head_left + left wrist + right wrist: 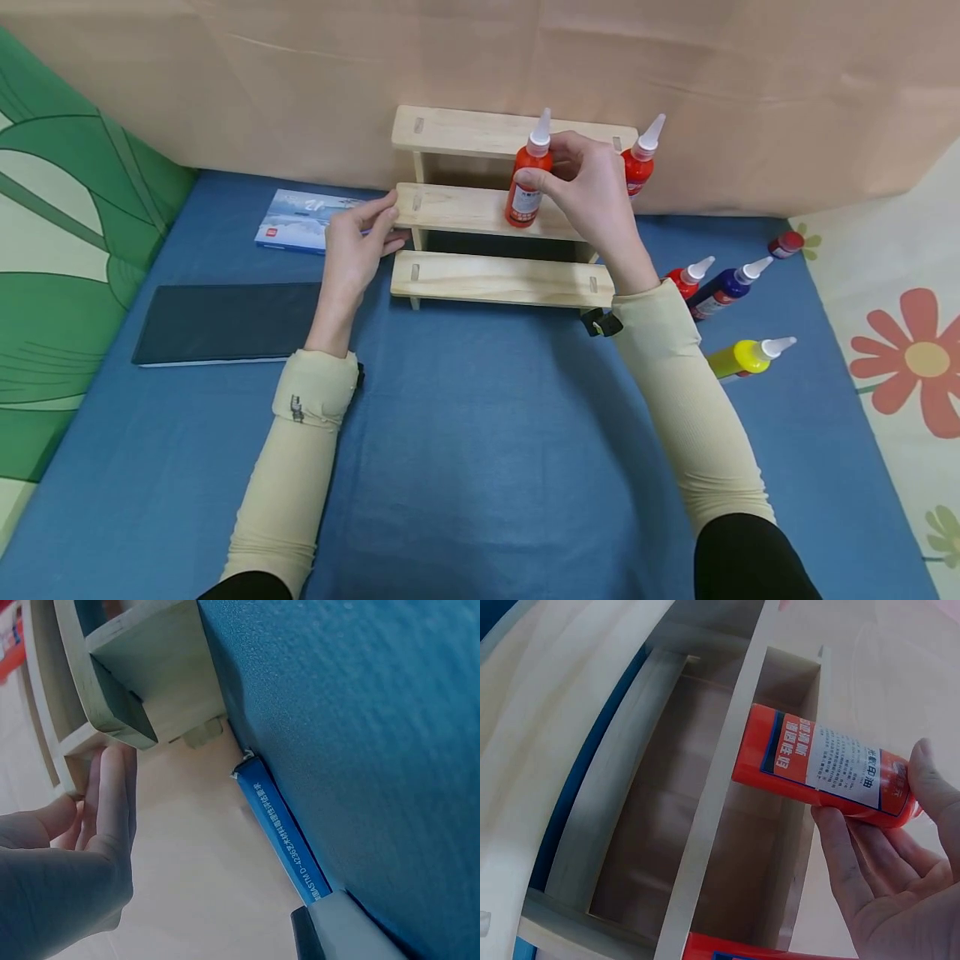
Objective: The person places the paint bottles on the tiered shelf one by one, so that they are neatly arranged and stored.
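Note:
My right hand (592,183) grips an orange-red squeeze bottle (522,198) with a white pointed nozzle. The bottle is upright, its base close over the middle tier of a three-tier wooden rack (487,279). In the right wrist view, thumb and fingers hold the labelled bottle (847,769) near its nozzle end. At the left end of the middle tier, my left hand (356,242) pinches the board between thumb and fingers, as the left wrist view of the hand (82,855) also shows. A second red bottle (637,171) stands at the rack's right end, partly hidden by my right hand.
Right of the rack lie a red bottle (684,282), a blue bottle (723,293), a yellow bottle (738,358) and a small dark red item (786,244). On the left are a blue-and-white box (296,221) and a dark flat case (225,325). A beige sheet (300,100) hangs behind.

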Available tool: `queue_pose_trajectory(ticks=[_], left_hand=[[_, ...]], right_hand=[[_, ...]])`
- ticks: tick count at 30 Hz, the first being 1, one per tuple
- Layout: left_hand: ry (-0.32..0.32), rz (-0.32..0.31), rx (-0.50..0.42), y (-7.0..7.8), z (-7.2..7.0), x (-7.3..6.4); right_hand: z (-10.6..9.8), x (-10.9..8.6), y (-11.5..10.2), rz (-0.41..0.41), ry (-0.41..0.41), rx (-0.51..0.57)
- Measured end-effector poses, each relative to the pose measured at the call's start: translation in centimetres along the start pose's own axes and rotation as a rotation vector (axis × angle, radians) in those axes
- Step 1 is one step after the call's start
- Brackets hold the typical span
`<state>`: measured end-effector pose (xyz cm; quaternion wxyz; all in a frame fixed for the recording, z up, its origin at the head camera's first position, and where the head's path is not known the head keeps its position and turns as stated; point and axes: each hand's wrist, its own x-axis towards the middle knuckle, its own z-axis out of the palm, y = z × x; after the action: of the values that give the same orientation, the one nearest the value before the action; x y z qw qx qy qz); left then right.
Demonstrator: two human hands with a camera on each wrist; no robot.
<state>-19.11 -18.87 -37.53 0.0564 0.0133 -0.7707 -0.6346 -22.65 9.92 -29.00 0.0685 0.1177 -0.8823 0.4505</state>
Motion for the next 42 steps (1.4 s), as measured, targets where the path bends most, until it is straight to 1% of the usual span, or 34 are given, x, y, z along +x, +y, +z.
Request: queue_pose_trajectory(ticks=[12, 15, 19, 23, 25, 32, 37, 42], left_hand=[[-0.009, -0.003, -0.002, 0.0, 0.4, 0.2], [-0.012, 0.0, 0.003, -0.1, 0.4, 0.3], [-0.014, 0.006, 0.003, -0.1, 0.4, 0.3], [-0.016, 0.008, 0.0, -0.1, 0.3, 0.3], [-0.017, 0.011, -0.001, -0.1, 0.2, 0.3], [-0.021, 0.007, 0.001, -0.1, 0.1, 0.1], [-0.017, 0.004, 0.002, -0.1, 0.1, 0.2], [-0.016, 0.01, 0.002, -0.1, 0.2, 0.1]], right_hand=[[-0.1, -0.3, 0.3, -0.005, 0.008, -0.02], [-0.5, -0.6, 0.2, -0.005, 0.015, -0.005], [-1.1, -1.3, 0.0, 0.001, 0.049, 0.054], [-1.7, -2.2, -0.4, -0.023, 0.079, 0.117], [-2.0, -2.8, -0.6, -0.039, 0.084, 0.127], [-3.7, -5.0, -0.7, -0.05, 0.122, 0.113], [-5.0, -6.7, -0.5, -0.052, 0.154, 0.093], [-6.5, -8.5, 0.0, -0.038, 0.179, 0.072]])
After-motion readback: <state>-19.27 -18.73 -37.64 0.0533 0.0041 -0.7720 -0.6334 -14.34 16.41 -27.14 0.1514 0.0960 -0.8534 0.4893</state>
